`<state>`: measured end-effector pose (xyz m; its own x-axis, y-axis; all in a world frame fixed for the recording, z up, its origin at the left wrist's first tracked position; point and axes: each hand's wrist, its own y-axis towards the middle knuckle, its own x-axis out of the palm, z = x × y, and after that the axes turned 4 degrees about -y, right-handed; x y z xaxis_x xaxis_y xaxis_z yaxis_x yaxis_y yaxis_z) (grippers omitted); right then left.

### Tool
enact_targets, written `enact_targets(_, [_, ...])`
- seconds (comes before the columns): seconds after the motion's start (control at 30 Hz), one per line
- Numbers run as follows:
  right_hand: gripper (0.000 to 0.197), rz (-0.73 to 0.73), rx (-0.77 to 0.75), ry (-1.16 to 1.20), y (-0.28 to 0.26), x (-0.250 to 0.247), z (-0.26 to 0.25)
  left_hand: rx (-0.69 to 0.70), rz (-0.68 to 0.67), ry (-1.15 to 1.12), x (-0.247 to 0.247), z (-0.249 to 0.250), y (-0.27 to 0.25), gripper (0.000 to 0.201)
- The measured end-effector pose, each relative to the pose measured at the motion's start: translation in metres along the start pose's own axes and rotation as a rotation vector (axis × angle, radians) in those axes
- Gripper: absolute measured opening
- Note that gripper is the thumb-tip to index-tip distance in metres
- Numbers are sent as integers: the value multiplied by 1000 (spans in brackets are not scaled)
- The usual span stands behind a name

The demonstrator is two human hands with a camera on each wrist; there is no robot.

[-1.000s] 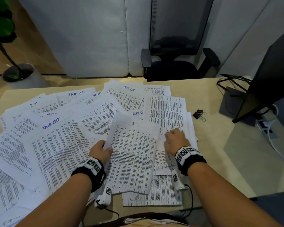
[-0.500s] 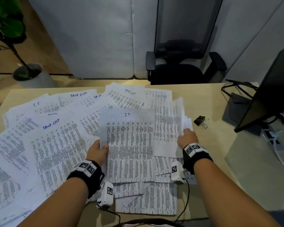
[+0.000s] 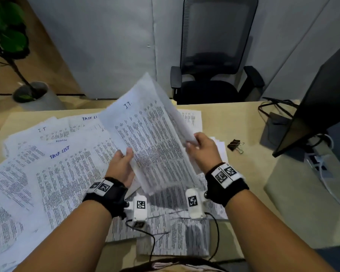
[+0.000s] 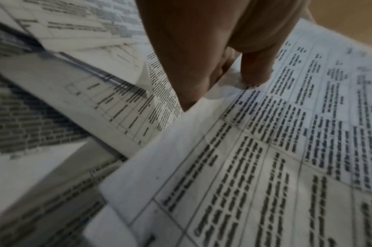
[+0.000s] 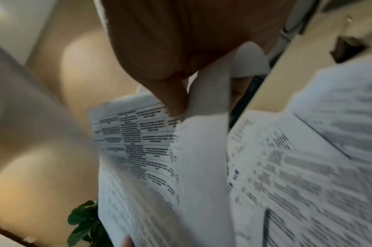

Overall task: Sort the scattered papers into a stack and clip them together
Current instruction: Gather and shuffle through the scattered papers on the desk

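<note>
Left hand pinches the left edge of a raised sheaf of papers, thumb on top, fingers underneath (headed "I.T."); right hand grips its right edge, fingers curled round it; sheaf held tilted above the desk, clear of the scattered papers spread over the desk's left and middle; binder clip lies on bare desk just right of the papers, well apart from both hands; monitor at right; office chair behind the desk; potted plant far left.

Black office chair faces grey partition wall behind desk.
</note>
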<state>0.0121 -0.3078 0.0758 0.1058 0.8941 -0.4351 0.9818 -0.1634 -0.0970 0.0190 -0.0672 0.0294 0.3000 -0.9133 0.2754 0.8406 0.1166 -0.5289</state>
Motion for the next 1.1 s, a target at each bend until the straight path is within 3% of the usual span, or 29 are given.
enact_targets(0.1, [7,-72,56,-144,-5,19,18,107,133,260,-17,0,3,82])
enact_targets(0.13, [5,-60,76,-232,-6,23,27,117,199,352,-26,-1,1,84])
enact_targets(0.23, [10,-36,186,-440,-8,34,57,113,358,498,-57,-6,-6,61])
enact_targets(0.33, [53,-81,311,-656,-18,47,78,68,398,619,-88,-18,-11,58])
enact_targets(0.4, [71,-130,367,-689,-24,57,82,38,375,697,-104,-29,-6,51])
enact_targets(0.5, [59,-152,416,-504,-26,66,82,11,325,729,-115,-36,-2,48])
enact_targets(0.63, [31,-13,422,-454,-16,59,83,-5,276,712,-121,-37,6,49])
enact_targets(0.87, [23,16,451,-323,1,69,67,1,236,734,-130,-41,9,49])
enact_targets(0.97, [17,-68,527,-384,2,76,63,-8,213,741,-132,-40,9,48])
enact_targets(1.1, [26,64,610,-400,3,77,62,-11,192,737,-132,-40,9,45])
